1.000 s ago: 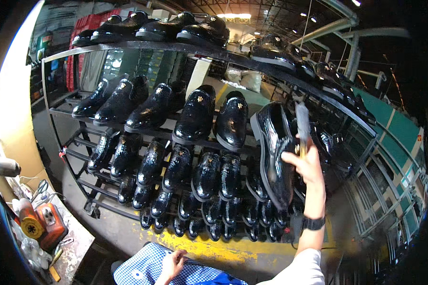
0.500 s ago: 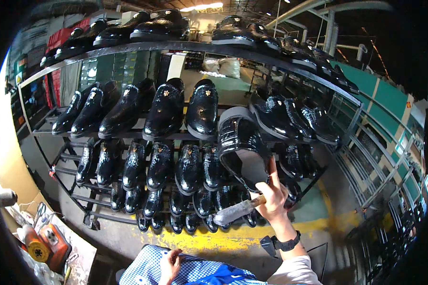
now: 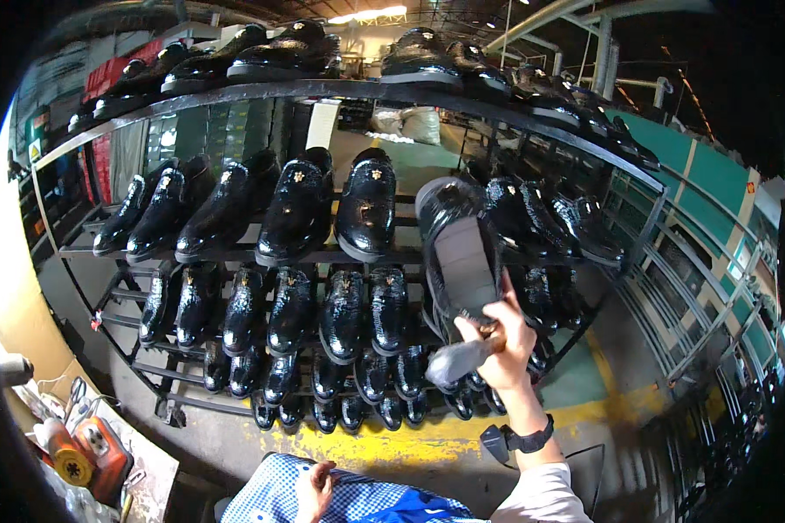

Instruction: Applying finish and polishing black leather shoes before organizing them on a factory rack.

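My right hand grips a glossy black shoe by its heel end, sole side turned toward me, in front of the rack's middle shelf. The same hand also pinches a flat grey piece that sticks out to the left below the shoe. A dark watch sits on that wrist. My left hand rests low at the bottom edge on blue checked cloth, fingers curled, with nothing visible in it.
A curved black metal rack holds several rows of shiny black shoes, some with gold ornaments. An orange tool lies on a bench at lower left. Yellow floor marking runs under the rack; green railings stand at right.
My right hand came down from the rack's upper right toward the centre, bringing the black shoe with it and turning its sole toward me. The left hand stayed on the checked cloth.
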The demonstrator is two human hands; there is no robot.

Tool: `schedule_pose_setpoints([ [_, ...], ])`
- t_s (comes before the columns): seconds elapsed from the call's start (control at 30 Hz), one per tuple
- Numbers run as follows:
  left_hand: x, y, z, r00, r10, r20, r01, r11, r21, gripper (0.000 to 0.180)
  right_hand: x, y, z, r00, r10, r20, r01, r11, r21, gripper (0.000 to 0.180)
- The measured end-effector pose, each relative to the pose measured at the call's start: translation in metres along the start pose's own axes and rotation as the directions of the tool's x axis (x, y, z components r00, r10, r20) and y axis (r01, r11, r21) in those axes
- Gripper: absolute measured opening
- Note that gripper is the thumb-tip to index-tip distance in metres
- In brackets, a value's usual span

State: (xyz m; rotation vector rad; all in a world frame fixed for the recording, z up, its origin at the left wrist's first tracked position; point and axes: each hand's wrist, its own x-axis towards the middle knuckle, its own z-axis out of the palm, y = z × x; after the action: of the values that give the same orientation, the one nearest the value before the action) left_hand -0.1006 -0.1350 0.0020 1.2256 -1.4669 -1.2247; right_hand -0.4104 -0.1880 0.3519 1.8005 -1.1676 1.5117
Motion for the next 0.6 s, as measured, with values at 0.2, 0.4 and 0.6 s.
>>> schedule_pose_setpoints([
  [0.2,-0.005,0.035,0.001,1.000,-0.005,0.018,0.004,0.999,0.044,0.025,0.071,0.018,0.017,0.962,0.273,0.024,-0.274,0.961,0.037,0.050],
  [0.4,-0.001,0.041,0.002,1.000,0.022,-0.009,-0.021,0.991,0.134,0.023,0.148,0.051,0.067,0.882,0.428,0.197,-0.381,0.894,-0.233,0.066],
  [0.6,-0.006,0.034,0.000,0.998,0.038,-0.040,-0.035,0.997,0.071,0.023,0.087,0.076,0.029,0.909,0.386,-0.155,-0.406,0.906,-0.124,0.034],
])
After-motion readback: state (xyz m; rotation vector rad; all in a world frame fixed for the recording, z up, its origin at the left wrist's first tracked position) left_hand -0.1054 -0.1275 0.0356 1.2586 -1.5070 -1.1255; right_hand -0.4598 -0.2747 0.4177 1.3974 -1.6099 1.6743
